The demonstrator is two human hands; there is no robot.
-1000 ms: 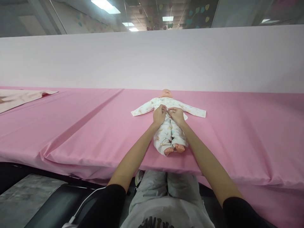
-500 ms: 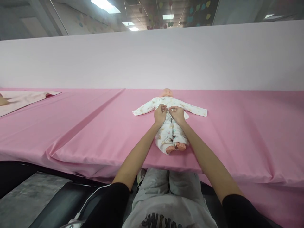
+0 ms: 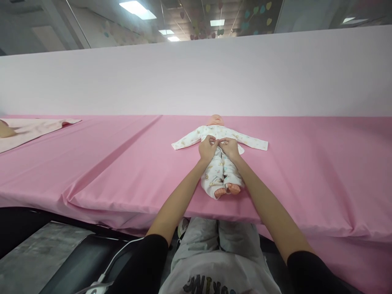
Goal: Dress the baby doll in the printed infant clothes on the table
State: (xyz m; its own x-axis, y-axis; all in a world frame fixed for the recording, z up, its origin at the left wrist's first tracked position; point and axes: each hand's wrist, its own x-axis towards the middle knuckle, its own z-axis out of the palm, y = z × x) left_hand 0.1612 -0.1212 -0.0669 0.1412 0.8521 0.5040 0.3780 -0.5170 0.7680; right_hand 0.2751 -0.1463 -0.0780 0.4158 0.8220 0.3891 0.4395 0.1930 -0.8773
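Observation:
A baby doll (image 3: 216,119) lies on its back with its feet toward me. It wears a white patterned romper (image 3: 211,175) whose long sleeves spread out to both sides; the bare feet show at the leg ends. Over the doll's belly, my left hand (image 3: 208,148) pinches the front of the romper. Beside it, my right hand (image 3: 229,147) pinches the cloth too, and the fingertips of both hands meet at the middle. What exactly lies between the fingertips is hidden.
Pink cloth (image 3: 137,171) covers the table, with a white wall panel (image 3: 196,77) behind it. A pale pink cloth (image 3: 39,128) with part of a skin-toned object on it lies at the far left. A white cable (image 3: 116,255) runs below the table's front edge.
My two hands have drawn together, so the small gap between their fingertips has closed. The doll and its spread sleeves lie as before.

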